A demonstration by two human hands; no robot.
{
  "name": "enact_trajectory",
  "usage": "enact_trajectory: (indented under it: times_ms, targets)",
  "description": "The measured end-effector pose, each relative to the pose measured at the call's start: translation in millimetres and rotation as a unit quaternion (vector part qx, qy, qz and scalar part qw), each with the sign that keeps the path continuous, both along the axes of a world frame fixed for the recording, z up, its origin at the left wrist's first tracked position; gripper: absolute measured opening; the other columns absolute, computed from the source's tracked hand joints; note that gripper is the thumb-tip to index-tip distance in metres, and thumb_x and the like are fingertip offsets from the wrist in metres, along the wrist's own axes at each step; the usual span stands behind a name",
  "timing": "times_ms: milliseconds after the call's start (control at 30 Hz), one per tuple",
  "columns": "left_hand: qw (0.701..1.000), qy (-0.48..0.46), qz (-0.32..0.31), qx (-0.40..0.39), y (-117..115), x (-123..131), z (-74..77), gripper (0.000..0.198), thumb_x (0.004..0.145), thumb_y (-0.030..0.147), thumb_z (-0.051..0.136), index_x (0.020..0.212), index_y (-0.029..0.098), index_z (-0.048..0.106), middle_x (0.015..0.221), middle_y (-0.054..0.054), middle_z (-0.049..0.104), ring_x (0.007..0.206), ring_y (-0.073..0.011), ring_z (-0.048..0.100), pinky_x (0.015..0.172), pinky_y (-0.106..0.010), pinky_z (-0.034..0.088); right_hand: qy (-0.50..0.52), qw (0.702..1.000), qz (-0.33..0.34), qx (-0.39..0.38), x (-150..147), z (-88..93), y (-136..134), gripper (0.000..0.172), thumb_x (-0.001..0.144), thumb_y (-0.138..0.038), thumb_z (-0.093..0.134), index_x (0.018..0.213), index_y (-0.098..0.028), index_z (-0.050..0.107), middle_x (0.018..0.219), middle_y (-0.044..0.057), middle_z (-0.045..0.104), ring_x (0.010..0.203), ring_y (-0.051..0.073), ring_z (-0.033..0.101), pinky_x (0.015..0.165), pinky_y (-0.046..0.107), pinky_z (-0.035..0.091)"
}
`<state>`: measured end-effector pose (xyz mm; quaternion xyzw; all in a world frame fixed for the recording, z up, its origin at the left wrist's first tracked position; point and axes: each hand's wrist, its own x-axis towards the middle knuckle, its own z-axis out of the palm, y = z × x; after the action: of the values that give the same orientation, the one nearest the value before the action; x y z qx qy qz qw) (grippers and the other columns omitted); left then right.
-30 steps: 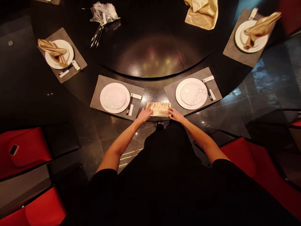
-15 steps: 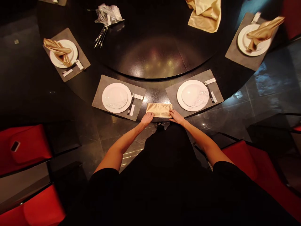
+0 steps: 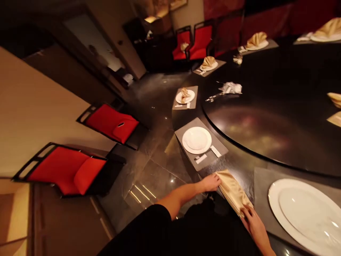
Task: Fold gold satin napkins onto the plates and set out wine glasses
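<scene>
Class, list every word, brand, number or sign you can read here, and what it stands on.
No text can be read.
White strips beside the plate: any print is too small.
Bag: too blurred to tell.
Napkin: no lettering shows.

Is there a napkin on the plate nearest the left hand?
No, that white plate has none; left hand and right hand hold the gold napkin.

Large white round plate [image 3: 274, 204] cropped at lower right, right hand [image 3: 255, 223] partly hiding lower end of folded gold satin napkin [image 3: 232, 185], gold satin cloth [image 3: 335, 119] cut by right edge, pale panel [image 3: 89, 35] at upper left blurred.
</scene>
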<state>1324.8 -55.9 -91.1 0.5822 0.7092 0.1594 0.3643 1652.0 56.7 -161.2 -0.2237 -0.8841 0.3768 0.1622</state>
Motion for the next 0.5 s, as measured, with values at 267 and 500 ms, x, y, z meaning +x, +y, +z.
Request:
enact_trajectory:
  times_ms: [267, 500]
  targets:
    - [0.975, -0.148, 0.159, 0.041, -20.8, 59.5, -75.0, 0.040, 0.080, 0.040, 0.065, 0.118, 0.036, 0.079, 0.090, -0.012, 0.074, 0.102, -0.0416, 0.079, 0.089, -0.063, 0.063, 0.055, 0.998, -0.018, 0.038, -79.9, 74.1, 71.3, 0.026, 0.080, -0.057, 0.071, 0.099, -0.041, 0.079, 0.104, 0.014, 0.082, 0.092, 0.043, 0.081, 0.082, 0.061, 0.070]
    - [0.920, -0.285, 0.266, 0.028, -45.5, 92.7, -53.9, 0.101, 0.074, 0.036, 0.071, 0.170, 0.041, 0.040, 0.144, -0.018, 0.066, 0.128, -0.0418, 0.072, 0.108, -0.066, 0.055, -0.303, 0.953, -0.012, -0.013, -193.3, 74.3, 124.8, 0.039, 0.078, -0.053, 0.057, 0.092, -0.024, 0.079, 0.097, 0.020, 0.082, 0.099, 0.041, 0.081, 0.085, 0.050, 0.063]
